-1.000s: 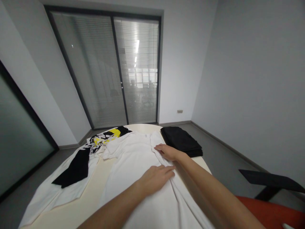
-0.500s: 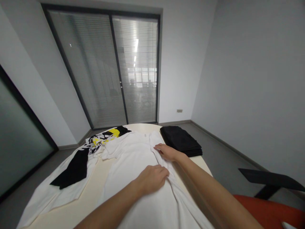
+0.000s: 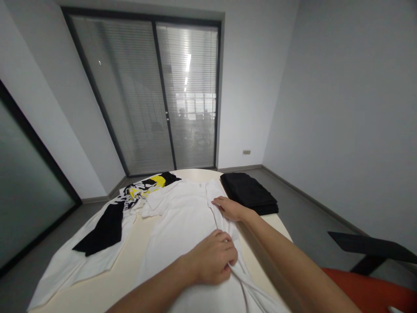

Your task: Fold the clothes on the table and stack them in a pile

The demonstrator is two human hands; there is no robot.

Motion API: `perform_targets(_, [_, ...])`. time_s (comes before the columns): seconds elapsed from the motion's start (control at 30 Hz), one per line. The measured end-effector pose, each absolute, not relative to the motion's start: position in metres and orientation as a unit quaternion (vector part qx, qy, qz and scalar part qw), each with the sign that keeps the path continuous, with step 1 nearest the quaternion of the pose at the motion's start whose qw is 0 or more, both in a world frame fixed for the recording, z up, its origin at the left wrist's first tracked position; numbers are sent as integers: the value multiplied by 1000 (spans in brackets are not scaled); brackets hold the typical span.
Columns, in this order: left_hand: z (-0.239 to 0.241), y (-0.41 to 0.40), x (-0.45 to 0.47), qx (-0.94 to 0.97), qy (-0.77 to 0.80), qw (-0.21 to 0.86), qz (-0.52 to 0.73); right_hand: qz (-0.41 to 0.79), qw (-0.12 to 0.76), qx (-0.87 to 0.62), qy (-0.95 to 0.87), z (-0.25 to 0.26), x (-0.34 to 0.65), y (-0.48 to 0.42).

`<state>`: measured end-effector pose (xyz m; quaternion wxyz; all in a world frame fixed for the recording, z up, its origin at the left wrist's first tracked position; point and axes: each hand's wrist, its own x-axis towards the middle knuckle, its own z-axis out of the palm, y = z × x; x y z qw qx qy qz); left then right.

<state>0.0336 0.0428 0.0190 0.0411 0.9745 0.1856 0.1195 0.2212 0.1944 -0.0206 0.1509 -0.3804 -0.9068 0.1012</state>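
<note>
A white T-shirt (image 3: 182,221) lies spread on the table, its neck toward the far edge and its right side folded inward in a long strip. My left hand (image 3: 216,256) is closed on that strip partway down, with the fabric bunched and slightly lifted under the fingers. Farther up, my right hand (image 3: 230,208) has its fingertips pinched on the folded edge near the sleeve. The undersides of both hands are hidden.
A stack of folded black clothes (image 3: 249,193) sits right of the shirt. At left lies a rumpled white, black and yellow garment (image 3: 107,230) on the pale table (image 3: 130,261). An orange chair (image 3: 361,289) with a black armrest stands at right. Glass panels with blinds (image 3: 140,95) are beyond.
My left hand has slid down along the folded strip toward me and now grips the fabric more tightly, lifting it a little. My right hand stays almost in place.
</note>
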Motion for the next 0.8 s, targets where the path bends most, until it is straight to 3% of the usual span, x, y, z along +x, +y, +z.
perform_targets(0.4, [12,15,8,981,146,99,85,87,146,-369,-914,-25,223,197])
perform_targets(0.8, [-29,-2,5,993,48,43,100,102,151,-383,-906,-13,218,187])
